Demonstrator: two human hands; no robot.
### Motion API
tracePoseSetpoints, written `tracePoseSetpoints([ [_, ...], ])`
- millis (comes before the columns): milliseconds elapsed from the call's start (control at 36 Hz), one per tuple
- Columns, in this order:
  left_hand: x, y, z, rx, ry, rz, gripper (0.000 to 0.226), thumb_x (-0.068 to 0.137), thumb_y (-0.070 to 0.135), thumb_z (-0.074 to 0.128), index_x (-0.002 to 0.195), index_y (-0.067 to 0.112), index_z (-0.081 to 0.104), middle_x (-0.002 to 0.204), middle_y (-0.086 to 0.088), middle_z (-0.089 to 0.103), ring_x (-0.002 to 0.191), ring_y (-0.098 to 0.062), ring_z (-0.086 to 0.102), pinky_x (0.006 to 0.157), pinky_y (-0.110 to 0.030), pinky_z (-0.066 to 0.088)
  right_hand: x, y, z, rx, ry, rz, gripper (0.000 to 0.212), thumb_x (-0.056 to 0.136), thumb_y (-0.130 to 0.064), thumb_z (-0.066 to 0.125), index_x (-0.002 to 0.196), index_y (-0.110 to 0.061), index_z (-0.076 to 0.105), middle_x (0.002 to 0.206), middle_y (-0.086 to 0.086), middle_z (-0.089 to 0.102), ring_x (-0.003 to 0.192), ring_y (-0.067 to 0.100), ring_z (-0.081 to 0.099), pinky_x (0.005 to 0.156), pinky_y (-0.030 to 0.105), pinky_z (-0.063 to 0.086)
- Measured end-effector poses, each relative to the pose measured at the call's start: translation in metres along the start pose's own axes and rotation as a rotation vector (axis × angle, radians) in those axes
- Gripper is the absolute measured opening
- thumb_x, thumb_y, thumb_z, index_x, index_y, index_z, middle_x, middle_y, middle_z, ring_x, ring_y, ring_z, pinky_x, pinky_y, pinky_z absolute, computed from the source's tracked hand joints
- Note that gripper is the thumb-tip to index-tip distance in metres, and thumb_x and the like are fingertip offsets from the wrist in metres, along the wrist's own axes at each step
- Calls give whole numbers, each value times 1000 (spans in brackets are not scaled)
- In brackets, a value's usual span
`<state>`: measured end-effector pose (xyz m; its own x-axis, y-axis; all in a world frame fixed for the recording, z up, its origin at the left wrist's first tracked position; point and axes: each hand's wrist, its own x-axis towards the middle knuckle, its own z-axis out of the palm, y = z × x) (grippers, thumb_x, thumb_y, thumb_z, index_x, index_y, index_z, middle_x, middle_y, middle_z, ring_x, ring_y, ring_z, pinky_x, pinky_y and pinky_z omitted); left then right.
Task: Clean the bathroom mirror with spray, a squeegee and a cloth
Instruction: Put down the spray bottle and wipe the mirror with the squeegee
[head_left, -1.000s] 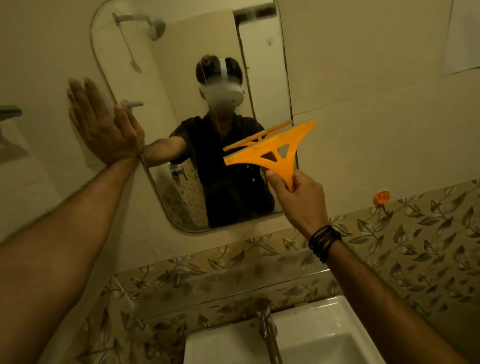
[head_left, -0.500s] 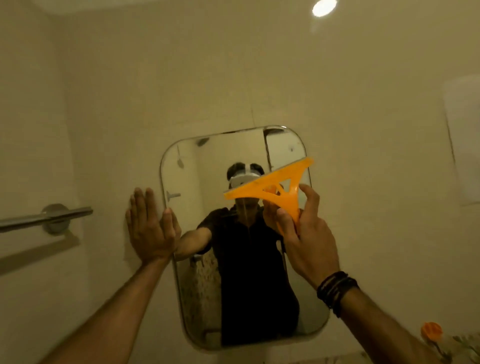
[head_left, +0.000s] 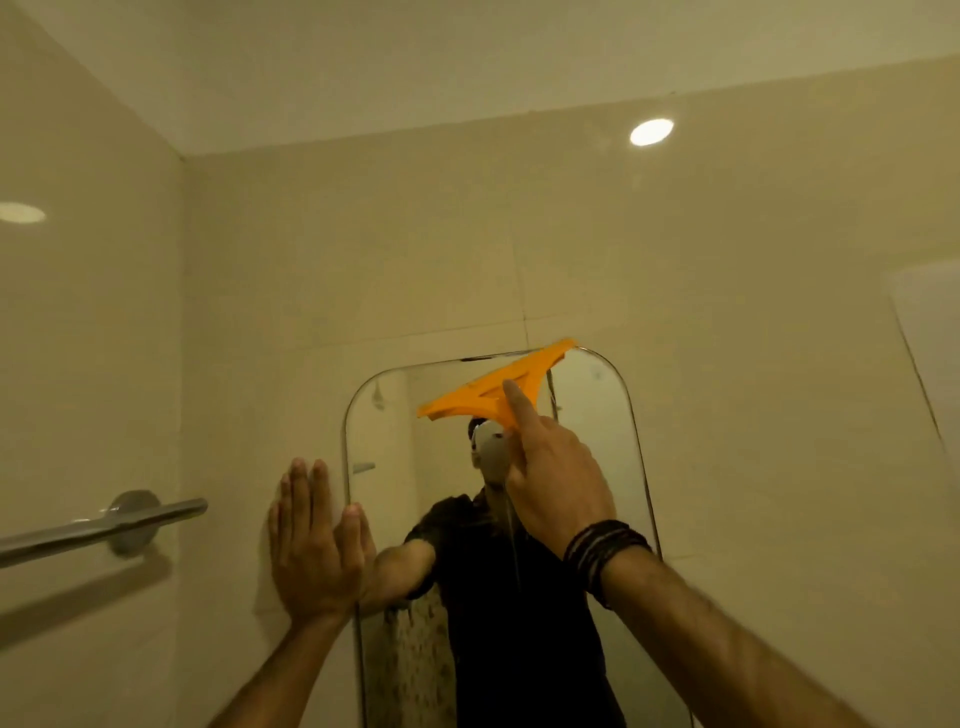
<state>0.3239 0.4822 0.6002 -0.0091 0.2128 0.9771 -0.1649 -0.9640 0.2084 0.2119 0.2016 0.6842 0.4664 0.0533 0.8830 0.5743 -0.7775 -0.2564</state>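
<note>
Since a second ago the squeegee has climbed from mid-mirror to the top edge, and the view has tipped up with it — the basin is out of sight and the ceiling line now shows.

Far left, a metal towel bar (head_left: 104, 525) juts from the side wall. Next, the left hand (head_left: 317, 545) lies flat on the wall just beside the mirror's left edge, fingers straight and together, gripping nothing; its thumb overlaps the rim. It looks like a brace only.

Then the mirror (head_left: 608, 467), tall with rounded corners. Near its top the orange squeegee (head_left: 493, 397) lies with its long blade axis running low-left to high-right, the right tip just over the upper rim. The right hand (head_left: 556, 488) sits below it, fingers wrapped round the handle, index finger stretched up along the handle toward the blade. Whether the blade touches the glass I cannot tell.

So the coming stroke, as I judge it, is a pull straight down — the blade lies above the fingers, across the line of travel, and wants levelling first. Spray and cloth are not in view.
</note>
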Motion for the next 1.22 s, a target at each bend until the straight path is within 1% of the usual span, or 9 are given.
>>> tracePoseSetpoints([
  [111, 0, -1, 0, -19, -5, -1, 68, 100, 41, 35, 158, 7, 39, 167, -13, 35, 155, -31, 33, 124, -48, 26, 14, -10, 2, -85, -15, 2, 73, 101, -15, 45, 158, -24, 0, 97, 4, 61, 77, 18, 55, 80, 35, 52],
  [222, 0, -1, 0, -28, -14, -4, 68, 101, 43, 33, 159, 7, 37, 168, -11, 33, 156, -30, 31, 125, -48, 25, 24, -18, 13, -69, 31, 53, 67, 104, -23, 41, 157, -21, -1, 81, -1, 55, 59, 10, 45, 61, 29, 42],
  [361, 1, 2, -2, -38, -1, 2, 73, 106, 54, 18, 159, 8, 39, 167, -13, 34, 155, -31, 32, 124, -50, 28, 23, -24, 27, -31, 52, 77, 68, 104, -23, 41, 156, -19, -2, 77, -1, 55, 66, 14, 60, 66, 33, 59],
  [417, 0, 1, -2, -31, 0, 4, 71, 105, 51, 23, 158, 8, 40, 167, -13, 34, 155, -31, 32, 123, -50, 28, 22, -20, 31, -22, 46, 86, 71, 103, -21, 44, 156, -21, -2, 72, -3, 51, 64, 13, 60, 65, 34, 60],
  [611, 1, 2, -1, -25, 12, 2, 68, 101, 42, 33, 158, 5, 40, 167, -15, 35, 155, -32, 33, 124, -50, 28, -12, -3, 53, -46, -11, 87, 81, 97, -18, 48, 153, -31, -9, 102, 13, 64, 86, 28, 65, 81, 46, 58],
  [806, 0, 0, -1, -23, -2, -1, 68, 102, 42, 33, 159, 7, 38, 168, -13, 32, 156, -31, 30, 126, -49, 26, -82, 7, 60, -32, -124, 75, 69, 106, -22, 34, 156, -29, -13, 120, 3, 61, 94, 15, 65, 79, 30, 58],
  [972, 0, 1, -2, -23, 4, 2, 67, 102, 42, 34, 159, 7, 38, 168, -14, 33, 156, -31, 30, 125, -49, 26, -118, 19, 70, -31, -258, 121, 71, 105, -20, 30, 154, -33, -19, 94, -3, 61, 72, 12, 63, 73, 33, 59],
  [1083, 0, 2, -4, -29, -1, -2, 67, 102, 42, 34, 160, 8, 37, 168, -13, 32, 156, -31, 29, 126, -49, 25, -115, 14, 61, -2, -227, 102, 64, 106, -29, 28, 155, -33, -13, 89, -5, 59, 70, 11, 61, 70, 31, 59],
  [1222, 0, 2, -1, -21, 3, -8, 68, 102, 42, 32, 161, 10, 35, 169, -11, 31, 157, -29, 29, 126, -48, 25, -73, 7, 37, 5, -81, 16, 68, 104, -28, 38, 156, -32, -7, 108, 3, 61, 82, 14, 61, 79, 32, 58],
])
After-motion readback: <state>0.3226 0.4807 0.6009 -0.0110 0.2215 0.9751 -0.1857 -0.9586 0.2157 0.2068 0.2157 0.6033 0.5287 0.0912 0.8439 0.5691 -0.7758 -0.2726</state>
